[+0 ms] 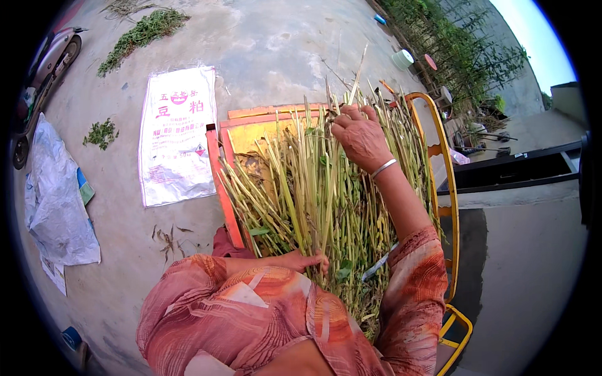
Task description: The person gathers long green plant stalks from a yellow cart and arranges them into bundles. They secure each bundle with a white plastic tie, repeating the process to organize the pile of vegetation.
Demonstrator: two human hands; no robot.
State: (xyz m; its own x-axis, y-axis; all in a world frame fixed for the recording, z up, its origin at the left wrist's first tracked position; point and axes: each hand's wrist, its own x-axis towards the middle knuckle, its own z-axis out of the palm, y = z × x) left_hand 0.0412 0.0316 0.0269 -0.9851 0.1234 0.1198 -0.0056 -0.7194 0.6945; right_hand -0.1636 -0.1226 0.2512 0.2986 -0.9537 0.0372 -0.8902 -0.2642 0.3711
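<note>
A thick bundle of dry green-yellow plant stalks (313, 182) lies lengthwise in an orange and yellow cart (227, 188). My right hand (360, 139), a silver bangle at its wrist, reaches to the far end of the bundle, its fingers curled round the tips of some stalks. At the near end my left hand (305, 260) is closed on the lower part of the stalks, close to my body; its fingers are partly hidden among them. A few green leaves (343, 269) and a pale strip (379, 263) show among the stalks.
A white printed sack (177, 138) lies flat on the concrete left of the cart. Further left are a crumpled pale sheet (59, 194) and a motorbike (53, 72). Cut greenery (143, 36) lies beyond. A yellow rail (453, 219) edges the cart's right side.
</note>
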